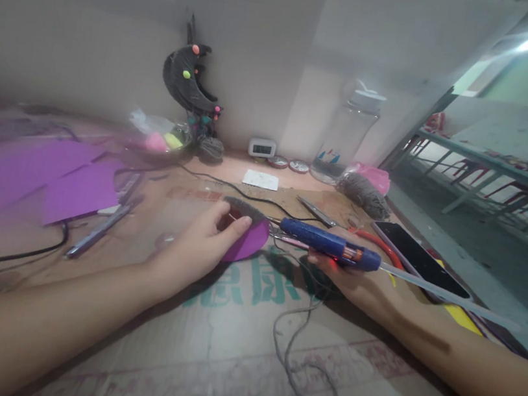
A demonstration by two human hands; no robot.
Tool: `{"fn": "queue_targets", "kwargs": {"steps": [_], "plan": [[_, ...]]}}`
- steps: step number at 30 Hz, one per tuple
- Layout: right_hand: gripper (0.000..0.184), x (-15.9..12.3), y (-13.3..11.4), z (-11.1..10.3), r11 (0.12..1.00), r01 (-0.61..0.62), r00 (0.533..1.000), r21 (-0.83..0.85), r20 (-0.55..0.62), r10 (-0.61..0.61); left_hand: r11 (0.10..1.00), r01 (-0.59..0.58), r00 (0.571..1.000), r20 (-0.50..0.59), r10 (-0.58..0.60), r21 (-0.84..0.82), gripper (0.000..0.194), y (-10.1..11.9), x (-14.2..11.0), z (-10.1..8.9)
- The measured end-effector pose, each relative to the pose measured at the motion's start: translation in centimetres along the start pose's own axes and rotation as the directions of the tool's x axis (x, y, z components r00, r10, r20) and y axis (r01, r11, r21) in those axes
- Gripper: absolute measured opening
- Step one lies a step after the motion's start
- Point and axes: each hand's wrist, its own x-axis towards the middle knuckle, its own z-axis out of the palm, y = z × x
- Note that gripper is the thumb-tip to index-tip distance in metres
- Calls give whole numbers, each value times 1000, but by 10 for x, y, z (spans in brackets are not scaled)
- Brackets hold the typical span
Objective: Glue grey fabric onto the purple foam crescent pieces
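My left hand (pixel 205 232) pinches a round purple paper piece (pixel 250 242) whose upper edge carries a strip of grey yarn (pixel 243 208). In my right hand (pixel 344 278) is a blue hot glue gun (pixel 321 240), its tip pointing left at the yarn-covered edge. Whether the tip touches the piece I cannot tell. A clear glue stick (pixel 428 287) sticks out of the gun's back, and a red light glows under its body. Loose grey yarn (pixel 291 353) trails down from near my right hand onto the cardboard.
Scissors (pixel 316 212), red-handled pliers or cutters (pixel 380 244) and a phone (pixel 425 260) lie right. Purple paper sheets (pixel 81 185) and a pen (pixel 99 230) are left. Behind stand a bottle (pixel 346 137), small clock (pixel 262 148), yarn ball (pixel 365 196) and dark crescent decoration (pixel 185 79). A black cord (pixel 240 189) crosses the cardboard.
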Motion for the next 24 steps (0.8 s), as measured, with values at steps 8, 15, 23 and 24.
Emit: {"fn": "queue_targets", "kwargs": {"steps": [8, 15, 23, 24], "plan": [[16, -1, 6, 8, 999, -53, 998, -3, -43, 53, 1000, -15, 1000, 2, 15, -26, 29, 1, 0, 0], [20, 1, 1, 5, 999, -18, 998, -34, -63, 16, 999, -10, 1000, 18, 11, -51, 27, 0, 1, 1], [15, 0, -2, 2, 1000, -30, 1000, -8, -4, 30, 998, -10, 1000, 25, 11, -69, 27, 2, 1, 1], [15, 0, -2, 2, 1000, -24, 1000, -13, -2, 24, 998, -10, 1000, 27, 12, -68, 27, 1, 2, 1]]}}
